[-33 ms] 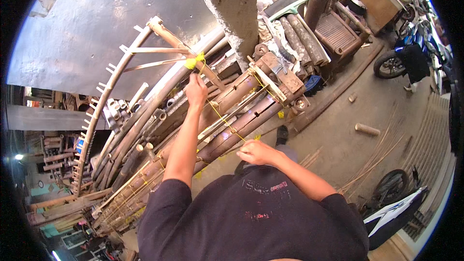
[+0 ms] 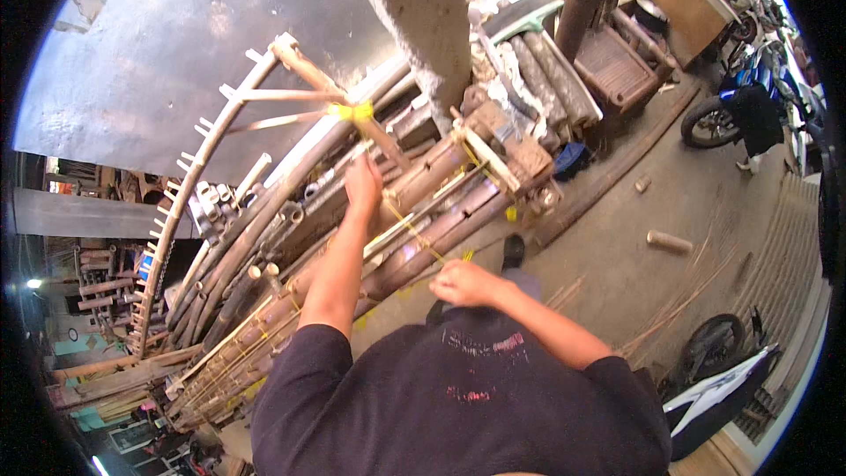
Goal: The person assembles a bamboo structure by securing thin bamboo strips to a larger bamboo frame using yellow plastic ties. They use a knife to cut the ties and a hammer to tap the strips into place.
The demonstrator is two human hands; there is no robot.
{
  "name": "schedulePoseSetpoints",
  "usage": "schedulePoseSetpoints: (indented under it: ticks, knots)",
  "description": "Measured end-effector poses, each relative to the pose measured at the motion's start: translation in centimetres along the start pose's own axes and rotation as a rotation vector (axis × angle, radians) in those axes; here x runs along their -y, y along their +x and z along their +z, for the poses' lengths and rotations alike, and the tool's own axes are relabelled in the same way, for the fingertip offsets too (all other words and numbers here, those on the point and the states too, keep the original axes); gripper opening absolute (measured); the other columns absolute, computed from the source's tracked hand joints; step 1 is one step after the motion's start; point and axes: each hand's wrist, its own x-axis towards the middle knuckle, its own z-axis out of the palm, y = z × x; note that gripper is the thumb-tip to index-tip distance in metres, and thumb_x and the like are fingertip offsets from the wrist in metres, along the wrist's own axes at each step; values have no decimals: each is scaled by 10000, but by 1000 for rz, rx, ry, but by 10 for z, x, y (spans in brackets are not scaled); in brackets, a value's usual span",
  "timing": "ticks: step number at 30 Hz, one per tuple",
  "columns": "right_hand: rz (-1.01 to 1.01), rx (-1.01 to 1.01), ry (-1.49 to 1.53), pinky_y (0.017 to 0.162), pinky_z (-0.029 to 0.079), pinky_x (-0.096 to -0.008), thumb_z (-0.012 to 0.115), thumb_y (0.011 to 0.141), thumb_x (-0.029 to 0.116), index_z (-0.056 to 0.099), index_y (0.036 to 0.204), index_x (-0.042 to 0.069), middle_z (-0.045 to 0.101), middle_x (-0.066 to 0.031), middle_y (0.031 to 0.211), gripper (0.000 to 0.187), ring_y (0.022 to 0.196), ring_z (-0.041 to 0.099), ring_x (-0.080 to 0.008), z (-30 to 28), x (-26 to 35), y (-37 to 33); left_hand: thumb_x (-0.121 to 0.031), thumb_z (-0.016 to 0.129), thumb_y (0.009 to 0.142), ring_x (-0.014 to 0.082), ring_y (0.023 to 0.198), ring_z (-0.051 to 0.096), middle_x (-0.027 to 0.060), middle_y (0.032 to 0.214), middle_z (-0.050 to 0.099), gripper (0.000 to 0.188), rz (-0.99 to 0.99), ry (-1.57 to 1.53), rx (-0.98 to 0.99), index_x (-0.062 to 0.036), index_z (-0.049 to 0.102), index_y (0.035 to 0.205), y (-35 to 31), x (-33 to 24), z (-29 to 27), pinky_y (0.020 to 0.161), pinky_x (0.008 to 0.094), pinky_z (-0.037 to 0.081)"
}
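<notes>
My left hand (image 2: 363, 183) is closed over the bamboo poles, just below a bright yellow tie (image 2: 352, 112) on a bamboo brace. My right hand (image 2: 467, 284) makes a fist in front of my body. A thin yellow cord (image 2: 414, 231) runs taut and slanting across the poles between the two hands. Its near end goes into my right fist, and a short tuft shows beside the knuckles. The far end passes close by my left hand, whose fingertips are blurred. Beneath the cord lies a thick brown bamboo pole (image 2: 392, 275) with dark slots, lashed alongside others.
A curved bamboo frame with pegs (image 2: 185, 189) leans at the left. A concrete pillar (image 2: 436, 26) stands ahead. Beyond the poles are a wooden block (image 2: 533, 145) and stacked tubes (image 2: 538, 70). On the floor at right lie a short bamboo piece (image 2: 670, 241) and a motorbike wheel (image 2: 708, 119).
My left hand has come slightly down and toward me, away from the yellow tie. My right hand has dropped a little. The cord still stretches between them.
</notes>
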Motion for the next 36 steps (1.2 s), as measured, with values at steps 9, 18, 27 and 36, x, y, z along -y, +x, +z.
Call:
schedulePoseSetpoints:
  ticks: [9,18,27,36]
  knots:
    - [28,73,79,707,459,-500,573,979,280,561,702,-22,573,-234,722,410,726,573,-417,-16,-15,-6,-256,517,1003,509,772,652,304,801,659,230,33,-113,-87,-47,589,1063,12,-24,1,664,597,481]
    - [536,-370,423,879,516,-348,622,947,185,666,1026,3,674,-83,977,203,953,639,-172,-52,-78,-45,-241,600,933,418,992,688,249,991,714,239,-5,211,379,-45,683,1041,7,-116,-42,866,536,539]
    - [408,-1367,1912,1000,434,-363,598,979,270,591,1095,61,600,-96,1057,239,1030,553,-187,-112,-5,-47,-232,654,919,346,993,668,144,997,725,200,91,-171,255,-89,644,1057,-101,-206,17,868,538,352]
    - [67,-90,-332,938,457,-496,485,1023,398,712,1050,57,699,-182,1048,411,1017,657,-294,-171,55,133,-266,630,952,385,936,654,194,950,699,259,55,-226,258,-87,669,1136,-94,-155,70,896,518,454]
